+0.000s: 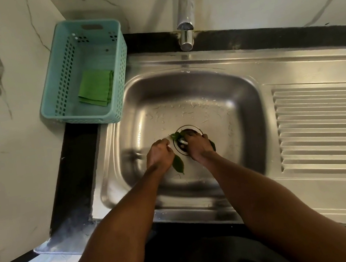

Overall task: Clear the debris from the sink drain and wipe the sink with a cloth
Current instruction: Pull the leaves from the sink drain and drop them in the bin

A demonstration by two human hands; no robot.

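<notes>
While both arms reach down into the sink (238,88), the hands meet at the drain (188,131) in the middle of the basin floor. The left hand (158,154) sits just left of the drain with its fingers curled; a green leaf (177,164) shows below it by the wrist, touching or held by the hand, and which of the two cannot be told. The right hand (197,147) lies over the lower half of the drain, fingers curled down onto it; more leaves (176,135) lie at the drain's upper-left edge, between the two sets of fingertips, and a dark green piece shows at the right side of this hand. Whether the right hand actually grips any debris cannot be told, since the fingers cover the spot. Water droplets are scattered over the basin floor behind the drain. The faucet (184,11) stands at the rear rim, its spout over the basin's back edge. A teal basket (51,86) rests on the counter at the sink's rear left corner, and a folded green cloth (96,87) lies inside it, well apart from the hands. The ribbed drainboard (325,127) extends to the right of the basin.
</notes>
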